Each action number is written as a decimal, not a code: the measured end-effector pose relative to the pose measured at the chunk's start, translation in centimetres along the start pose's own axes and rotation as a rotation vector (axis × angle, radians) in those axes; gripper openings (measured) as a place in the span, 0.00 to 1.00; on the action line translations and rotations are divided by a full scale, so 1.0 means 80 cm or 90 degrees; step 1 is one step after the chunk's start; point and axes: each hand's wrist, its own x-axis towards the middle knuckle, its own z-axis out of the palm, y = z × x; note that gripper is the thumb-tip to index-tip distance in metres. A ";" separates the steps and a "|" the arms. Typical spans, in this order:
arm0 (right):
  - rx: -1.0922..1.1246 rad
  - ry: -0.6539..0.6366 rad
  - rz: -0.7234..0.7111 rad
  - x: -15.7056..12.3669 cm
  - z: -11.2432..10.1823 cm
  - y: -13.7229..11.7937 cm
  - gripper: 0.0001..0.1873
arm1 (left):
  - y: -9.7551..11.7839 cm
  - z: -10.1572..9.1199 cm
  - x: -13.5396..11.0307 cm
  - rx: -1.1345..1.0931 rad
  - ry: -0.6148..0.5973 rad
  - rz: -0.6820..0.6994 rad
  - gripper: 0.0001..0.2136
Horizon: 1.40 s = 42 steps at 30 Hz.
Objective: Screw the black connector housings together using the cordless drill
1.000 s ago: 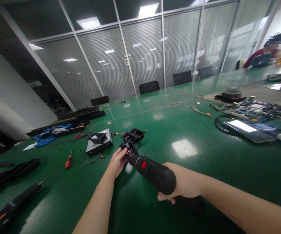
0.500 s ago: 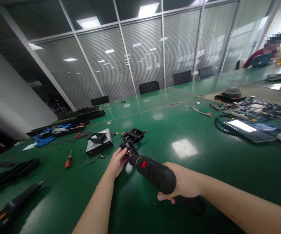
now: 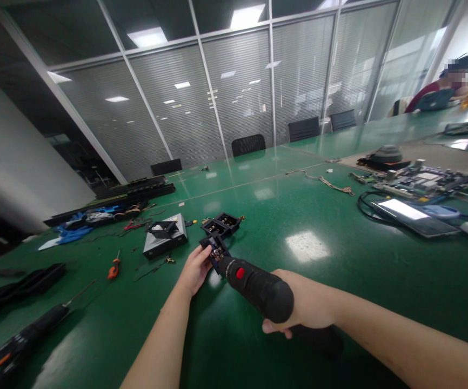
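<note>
Right hand is wrapped around a chunky black electric screwdriver, tip down on a small black module that the left hand pinches steady on the green table. Two more black modules sit just behind, orange screwdriver off left.

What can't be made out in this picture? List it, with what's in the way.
Head view, all of it.
Tip of the electric screwdriver: hidden by its own thick body, so contact with the small black part in the left hand is unclear.
Fingers of the right hand: mostly behind the screwdriver.
The black tool at lower left: cut off by the edge.
The part's insides: too small.
</note>
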 end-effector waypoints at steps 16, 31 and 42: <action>0.001 0.001 0.006 0.001 0.001 0.001 0.17 | 0.002 0.003 -0.003 0.001 -0.004 0.002 0.22; -0.002 0.004 0.017 0.000 0.000 0.001 0.19 | 0.002 0.002 -0.004 0.011 0.002 0.002 0.23; -0.005 -0.002 0.016 0.000 0.001 -0.002 0.18 | 0.005 0.004 -0.005 0.015 0.003 0.000 0.21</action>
